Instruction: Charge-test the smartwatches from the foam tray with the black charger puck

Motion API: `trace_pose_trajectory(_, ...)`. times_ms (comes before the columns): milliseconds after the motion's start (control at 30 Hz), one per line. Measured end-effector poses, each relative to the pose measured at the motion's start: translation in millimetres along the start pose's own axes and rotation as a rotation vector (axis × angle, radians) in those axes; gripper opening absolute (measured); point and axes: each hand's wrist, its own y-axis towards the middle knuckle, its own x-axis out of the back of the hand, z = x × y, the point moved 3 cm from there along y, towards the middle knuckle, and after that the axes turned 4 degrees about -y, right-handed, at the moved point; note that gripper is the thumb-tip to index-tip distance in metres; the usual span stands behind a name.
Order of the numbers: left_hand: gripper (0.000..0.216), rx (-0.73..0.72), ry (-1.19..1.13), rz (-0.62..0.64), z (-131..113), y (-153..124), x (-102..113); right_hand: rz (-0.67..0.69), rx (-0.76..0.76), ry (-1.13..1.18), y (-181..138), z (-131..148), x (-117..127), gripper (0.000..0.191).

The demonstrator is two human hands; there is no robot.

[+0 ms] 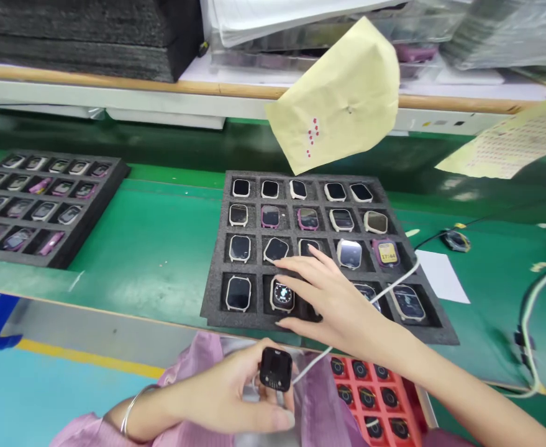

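One black device point(276, 369) sits clasped in the left grip point(242, 397), right grip point(331, 301) spread around a lit watch point(282, 295).

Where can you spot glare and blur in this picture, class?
Head view: soft sheen on the green tabletop; head view: a pale reflection seems to brighten one watch screen; head view: print on the hanging paper at right too blurred to read.

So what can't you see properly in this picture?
Head view: what lies in the front-row middle slot, mostly covered by the right hand.
Head view: the left foam tray, cut off by the picture's edge.
Head view: print on the far-right yellow sheet, too small.
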Motion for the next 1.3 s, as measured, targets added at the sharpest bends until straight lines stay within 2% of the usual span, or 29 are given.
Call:
trace_pose_trajectory(100, 0.03, -0.059, -0.071, 0.032, -1.7, -0.5, 1.1, 0.035, 0.088, -0.042, 20.9, 15.3, -2.4, 0.017)
trace_pose_trajectory(167, 0.03, -0.104, -0.099, 0.014, -2.6, -5.0, 3.3, 0.09, 0.11, -0.098, 39.6, 23.4, -8.6, 0.016)
trace_pose_trajectory(267, 0.029, -0.178, -0.12, -0.094, -3.7, -15.2, 9.5, 0.19, 0.135, -0.204, 65.4, 31.9, -19.1, 0.025)
trace_pose_trajectory(367, 0.029, -0.22, -0.194, -0.24, -4.1, -22.6, 17.2, 0.257, 0.16, -0.3, 80.6, 36.6, -26.0, 0.025)
trace_pose_trajectory(467, 0.033, -0.23, -0.259, -0.356, -5.2, -23.6, 24.4, 0.231, 0.175, -0.327, 85.6, 37.2, -29.6, 0.025)
trace_pose_trajectory(533, 0.035, -0.218, -0.285, -0.388, -5.7, -22.9, 27.9, 0.182, 0.18, -0.294, 85.1, 35.4, -30.1, 0.024)
trace_pose_trajectory(767, 0.033, -0.188, -0.351, -0.32, -7.7, -28.1, 29.1, 0.071, 0.039, -0.14, 70.1, 17.8, -10.6, 0.026)
trace_pose_trajectory(867, 0.034, -0.151, -0.357, -0.29, -9.9, -27.7, 27.7, 0.1, 0.043, -0.18, 63.5, 20.0, -7.0, 0.029)
trace_pose_trajectory(1000, 0.039, -0.132, -0.337, -0.289, -10.3, -24.5, 26.4, 0.173, 0.087, -0.263, 63.3, 27.8, -14.8, 0.04)
trace_pose_trajectory(1100, 0.04, -0.139, -0.322, -0.308, -10.0, -24.7, 26.3, 0.163, 0.084, -0.246, 65.4, 24.8, -14.5, 0.043)
trace_pose_trajectory(1233, 0.04, -0.148, -0.382, -0.322, -14.2, -24.0, 27.9, 0.031, 0.001, 0.01, 58.5, 18.9, 5.4, 0.039)
trace_pose_trajectory(1300, 0.042, -0.136, -0.445, -0.287, -17.6, -20.9, 28.2, 0.033, -0.013, 0.173, 51.4, 23.0, 13.0, 0.042)
